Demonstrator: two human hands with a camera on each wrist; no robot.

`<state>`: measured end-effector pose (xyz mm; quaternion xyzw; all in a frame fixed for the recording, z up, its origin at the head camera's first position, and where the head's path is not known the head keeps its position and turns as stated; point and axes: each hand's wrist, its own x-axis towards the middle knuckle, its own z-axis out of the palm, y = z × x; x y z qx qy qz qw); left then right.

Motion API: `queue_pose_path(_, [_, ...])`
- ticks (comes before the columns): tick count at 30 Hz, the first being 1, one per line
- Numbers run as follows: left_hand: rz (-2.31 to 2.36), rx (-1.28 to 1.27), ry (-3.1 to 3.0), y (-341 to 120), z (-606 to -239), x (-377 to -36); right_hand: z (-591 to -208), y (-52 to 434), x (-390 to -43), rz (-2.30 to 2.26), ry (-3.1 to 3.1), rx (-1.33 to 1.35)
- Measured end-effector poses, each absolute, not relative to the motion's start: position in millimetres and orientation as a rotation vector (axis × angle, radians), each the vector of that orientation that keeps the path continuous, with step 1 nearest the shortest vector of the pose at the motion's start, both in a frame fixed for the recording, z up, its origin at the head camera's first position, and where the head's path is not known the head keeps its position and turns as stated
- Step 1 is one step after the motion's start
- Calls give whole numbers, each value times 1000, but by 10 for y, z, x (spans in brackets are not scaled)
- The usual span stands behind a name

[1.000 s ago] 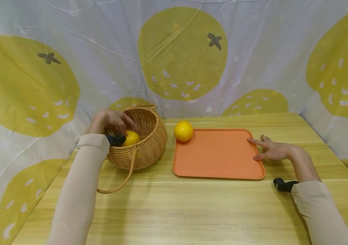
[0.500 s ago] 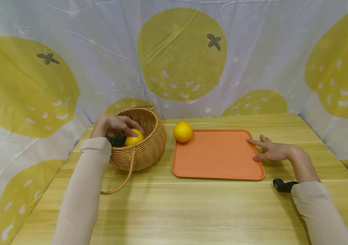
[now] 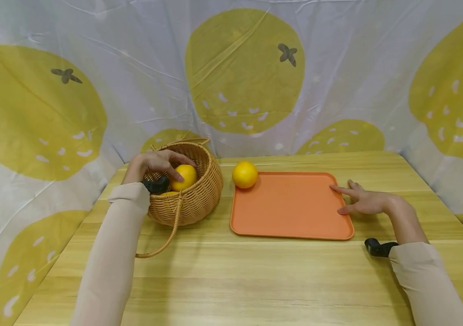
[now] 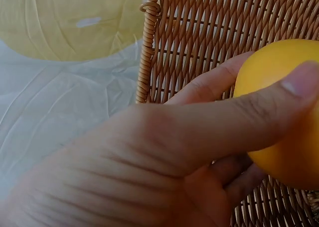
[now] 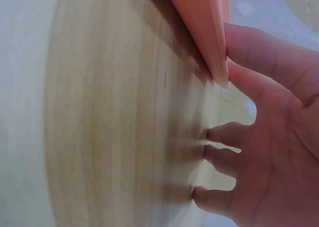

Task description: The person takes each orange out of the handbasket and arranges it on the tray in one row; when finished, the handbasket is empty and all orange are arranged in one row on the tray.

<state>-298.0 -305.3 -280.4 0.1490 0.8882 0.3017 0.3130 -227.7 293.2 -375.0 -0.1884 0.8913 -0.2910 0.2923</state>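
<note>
Inside the wicker basket (image 3: pixel 200 203), my left hand (image 3: pixel 154 164) grips an orange (image 3: pixel 187 175) between thumb and fingers, just above the near rim. The left wrist view has the thumb across the fruit's front and other fingers behind and under it. Part of another orange (image 3: pixel 169 194) shows lower in the basket. At the right side of the orange-coloured tray (image 3: pixel 292 208), my right hand (image 3: pixel 369 201) rests thumb and forefinger on the rim. Its other fingertips touch the table, as the right wrist view shows. A further orange (image 3: pixel 245 174) sits at the tray's back left corner.
The basket's loop handle (image 3: pixel 169 240) hangs down toward the near side of the wooden table (image 3: pixel 272 280). A fruit-printed white cloth (image 3: pixel 150 81) hangs behind the table and along both sides.
My left hand has closed round the orange in the basket and raised it a little to the right, uncovering another orange below. The right hand and tray have stayed put.
</note>
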Motion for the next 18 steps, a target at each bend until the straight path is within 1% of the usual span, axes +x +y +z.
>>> queue_pose_path(7, [825, 369, 2273, -3057, -2826, -2982, -3725, 2907, -2267, -768, 2373, -488])
queue_pose_path(18, [823, 363, 2427, -3053, -2849, -3010, -3712, 2904, -2251, -755, 2380, -498])
